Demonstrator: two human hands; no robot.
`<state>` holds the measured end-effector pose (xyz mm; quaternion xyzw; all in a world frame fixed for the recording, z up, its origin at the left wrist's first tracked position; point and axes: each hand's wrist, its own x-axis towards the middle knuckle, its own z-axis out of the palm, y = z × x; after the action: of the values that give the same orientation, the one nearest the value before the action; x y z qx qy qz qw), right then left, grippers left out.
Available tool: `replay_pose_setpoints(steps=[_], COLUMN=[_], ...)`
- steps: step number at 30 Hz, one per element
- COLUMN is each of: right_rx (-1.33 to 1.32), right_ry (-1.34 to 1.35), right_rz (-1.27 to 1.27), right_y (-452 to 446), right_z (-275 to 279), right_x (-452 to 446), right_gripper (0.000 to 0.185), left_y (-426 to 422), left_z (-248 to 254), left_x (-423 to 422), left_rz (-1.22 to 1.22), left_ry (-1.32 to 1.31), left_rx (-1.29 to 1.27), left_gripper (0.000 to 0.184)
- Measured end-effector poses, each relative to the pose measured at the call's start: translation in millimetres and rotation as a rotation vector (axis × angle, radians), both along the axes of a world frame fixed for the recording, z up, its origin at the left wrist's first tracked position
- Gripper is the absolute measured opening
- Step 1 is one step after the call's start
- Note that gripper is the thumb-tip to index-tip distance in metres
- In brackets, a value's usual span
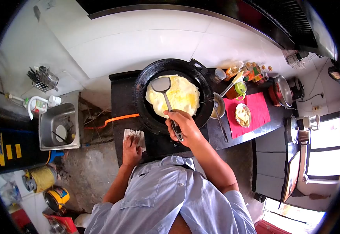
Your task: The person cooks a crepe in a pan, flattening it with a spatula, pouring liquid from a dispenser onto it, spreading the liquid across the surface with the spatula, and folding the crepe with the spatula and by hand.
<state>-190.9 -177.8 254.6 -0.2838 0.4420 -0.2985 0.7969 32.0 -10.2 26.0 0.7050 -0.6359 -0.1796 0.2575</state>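
My right hand [186, 128] is closed around the dark handle of a spatula [161, 84]. The spatula's flat grey blade lies over the left part of a pale yellow, round pancake [183, 94]. That pancake sits inside a large black wok [142, 87], covering much of its bottom. My left hand [131, 151] lies with its fingers stretched over a crumpled white cloth [139, 137] at the counter's front edge, left of the wok.
Right of the wok stand a metal bowl [219, 102] and a plate of folded pancake [243, 116] on a red cloth [260, 107]. Seasoning bottles [256, 72] line the wall. An orange hose [119, 119] runs leftwards towards a steel sink [47, 136].
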Motion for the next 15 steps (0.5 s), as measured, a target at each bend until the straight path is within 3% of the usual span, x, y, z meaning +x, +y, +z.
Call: replay_pose_setpoints(steps=[15], right_rx=[0.101], right_ry=[-0.036], right_rz=[0.157], right_y=[62], right_z=[19], right_x=[-41], right_gripper=[0.033], left_y=[2], left_z=[-5], left_x=[-1], left_rz=[0.004], left_ry=[0.022], left_rx=[0.020], left_gripper=[0.053])
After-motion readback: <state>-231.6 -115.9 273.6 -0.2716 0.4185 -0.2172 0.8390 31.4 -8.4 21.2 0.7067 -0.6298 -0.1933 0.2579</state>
